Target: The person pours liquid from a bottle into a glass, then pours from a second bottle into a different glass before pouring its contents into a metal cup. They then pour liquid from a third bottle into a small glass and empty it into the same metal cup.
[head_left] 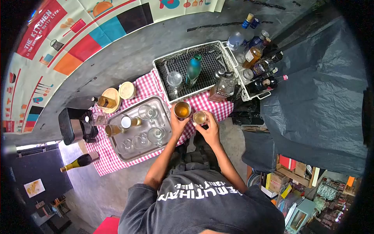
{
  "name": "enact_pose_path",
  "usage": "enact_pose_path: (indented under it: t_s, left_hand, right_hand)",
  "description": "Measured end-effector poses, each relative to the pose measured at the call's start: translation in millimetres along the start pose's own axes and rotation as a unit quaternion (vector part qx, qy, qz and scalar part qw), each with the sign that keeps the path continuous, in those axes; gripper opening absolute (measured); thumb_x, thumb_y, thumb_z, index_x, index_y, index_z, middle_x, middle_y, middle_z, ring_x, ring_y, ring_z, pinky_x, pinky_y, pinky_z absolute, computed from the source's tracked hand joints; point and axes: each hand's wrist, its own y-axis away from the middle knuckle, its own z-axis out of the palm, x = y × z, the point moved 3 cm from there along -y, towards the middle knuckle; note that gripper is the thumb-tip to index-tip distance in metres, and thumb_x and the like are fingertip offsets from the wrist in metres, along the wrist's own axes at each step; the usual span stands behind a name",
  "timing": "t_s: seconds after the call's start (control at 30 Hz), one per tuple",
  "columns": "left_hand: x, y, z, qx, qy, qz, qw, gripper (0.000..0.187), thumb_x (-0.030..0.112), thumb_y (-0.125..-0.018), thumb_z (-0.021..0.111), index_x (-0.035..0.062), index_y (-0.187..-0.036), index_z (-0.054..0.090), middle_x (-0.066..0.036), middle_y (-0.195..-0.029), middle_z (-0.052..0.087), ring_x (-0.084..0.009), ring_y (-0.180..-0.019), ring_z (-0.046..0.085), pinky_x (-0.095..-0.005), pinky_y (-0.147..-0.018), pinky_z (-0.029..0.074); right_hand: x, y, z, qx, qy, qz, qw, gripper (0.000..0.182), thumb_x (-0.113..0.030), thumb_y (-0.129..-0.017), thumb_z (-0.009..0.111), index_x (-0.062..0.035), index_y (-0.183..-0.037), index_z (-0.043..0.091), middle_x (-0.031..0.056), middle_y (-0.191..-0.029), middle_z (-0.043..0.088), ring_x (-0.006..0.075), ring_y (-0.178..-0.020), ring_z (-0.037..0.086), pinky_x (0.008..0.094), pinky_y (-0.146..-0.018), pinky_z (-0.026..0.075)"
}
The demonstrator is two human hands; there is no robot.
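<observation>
My left hand [178,124] is wrapped round a cup of amber liquid [182,110], seen from above with its dark rim showing. In my right hand [210,127] is a small glass [199,117] with pale liquid, gripped between thumb and fingers. Both vessels are close together over the front edge of the checked tablecloth [200,102], apart from each other. Left of my left hand lies a metal tray [132,155] bearing several clear glasses [156,135], a white-topped jar [126,122] and a mug of amber liquid [112,130].
A white wire basket [159,64] at the back holds a teal bottle [193,70] and a stemmed glass [174,79]. Beside it stand a square clear bottle [223,88] and a rack of bottles [253,56]. A dark wine bottle [81,161] lies near the table's left end.
</observation>
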Motion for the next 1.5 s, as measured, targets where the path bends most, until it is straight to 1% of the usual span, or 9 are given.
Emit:
enact_pose_path:
  t_s: [0.1,0.33,0.5,0.57,0.7,1.1,1.3,1.37,1.5]
  left_hand:
    - [5.7,3.1,-4.6,-0.026,-0.006,0.014,1.0,0.084,0.01,-0.066,0.08,-0.0001,-0.138,0.038,-0.016,-0.128,0.052,-0.0267,-0.12,0.053,-0.0369,-0.103,0.04]
    - [48.0,12.5,-10.9,-0.094,0.057,0.007,0.994,0.09,0.011,-0.064,0.081,-0.0018,-0.14,0.034,-0.017,-0.134,0.046,-0.0288,-0.126,0.048,-0.0387,-0.106,0.039]
    - [70.4,14.7,-16.9,-0.103,0.004,0.046,0.994,0.09,0.013,-0.062,0.083,-0.0009,-0.138,0.036,-0.016,-0.13,0.048,-0.0298,-0.123,0.049,-0.039,-0.105,0.039]
    - [79.5,15.0,-19.8,-0.116,0.013,0.044,0.992,0.089,0.014,-0.061,0.083,-0.0006,-0.136,0.038,-0.016,-0.128,0.049,-0.0301,-0.122,0.05,-0.0392,-0.104,0.039]
    - [102.8,16.8,-20.3,-0.137,0.003,0.079,0.987,0.081,0.016,-0.063,0.083,0.0005,-0.131,0.041,-0.016,-0.122,0.051,-0.0297,-0.116,0.052,-0.0395,-0.099,0.041]
    - [103.3,21.2,-30.2,-0.18,0.01,0.051,0.982,0.077,0.018,-0.065,0.081,0.0001,-0.128,0.042,-0.016,-0.12,0.055,-0.0281,-0.113,0.056,-0.0376,-0.096,0.044]
    - [99.8,18.1,-33.6,-0.179,-0.029,0.072,0.981,0.079,0.019,-0.064,0.082,0.0003,-0.129,0.041,-0.017,-0.121,0.055,-0.0294,-0.114,0.057,-0.0388,-0.097,0.045]
    - [100.7,17.9,-33.5,-0.18,-0.03,0.071,0.981,0.08,0.019,-0.064,0.082,0.0,-0.129,0.04,-0.017,-0.121,0.055,-0.0303,-0.113,0.058,-0.039,-0.096,0.046]
    - [98.2,18.4,-32.1,-0.185,-0.019,0.084,0.979,0.08,0.02,-0.064,0.082,-0.0003,-0.129,0.04,-0.017,-0.121,0.054,-0.0308,-0.111,0.058,-0.0392,-0.095,0.046]
  right_hand:
    - [-14.9,-1.7,-1.7,-0.012,-0.036,0.009,0.999,0.052,-0.006,-0.077,0.077,-0.0024,-0.123,0.053,0.013,-0.118,0.058,0.0251,-0.108,0.06,0.0358,-0.087,0.053]
    - [-46.8,1.3,-5.6,-0.013,-0.049,-0.022,0.998,0.055,-0.01,-0.075,0.078,-0.0014,-0.123,0.052,0.0141,-0.114,0.062,0.0238,-0.107,0.063,0.0359,-0.089,0.052]
    - [-70.1,1.1,-10.3,-0.004,-0.004,-0.051,0.999,0.055,-0.009,-0.072,0.08,-0.0006,-0.119,0.053,0.0118,-0.109,0.064,0.019,-0.101,0.064,0.0324,-0.087,0.05]
    - [-76.0,-0.1,-11.0,0.011,0.072,-0.115,0.991,0.054,-0.013,-0.07,0.082,-0.0002,-0.115,0.055,0.0125,-0.106,0.065,0.0214,-0.099,0.065,0.0332,-0.086,0.05]
    - [-85.4,0.1,-9.4,0.021,0.085,-0.134,0.987,0.056,-0.014,-0.065,0.083,-0.0013,-0.113,0.057,0.0154,-0.107,0.064,0.0322,-0.102,0.061,0.0406,-0.087,0.049]
    - [-80.1,5.0,1.8,0.016,0.14,-0.171,0.975,0.056,-0.013,-0.059,0.081,-0.0004,-0.11,0.061,0.0156,-0.106,0.063,0.0308,-0.1,0.061,0.0392,-0.086,0.05]
    - [-77.2,5.0,5.5,0.017,0.165,-0.182,0.969,0.054,-0.014,-0.06,0.08,-0.001,-0.11,0.064,0.0132,-0.101,0.066,0.0297,-0.101,0.06,0.0396,-0.086,0.05]
    - [-75.1,5.8,6.0,0.006,0.171,-0.166,0.971,0.054,-0.018,-0.062,0.08,-0.0043,-0.112,0.065,0.0098,-0.099,0.067,0.0278,-0.103,0.058,0.0405,-0.092,0.043]
    - [-70.1,6.9,7.5,0.007,0.193,-0.171,0.966,0.055,-0.021,-0.062,0.079,-0.0045,-0.113,0.066,0.0097,-0.097,0.067,0.0273,-0.103,0.057,0.041,-0.094,0.04]
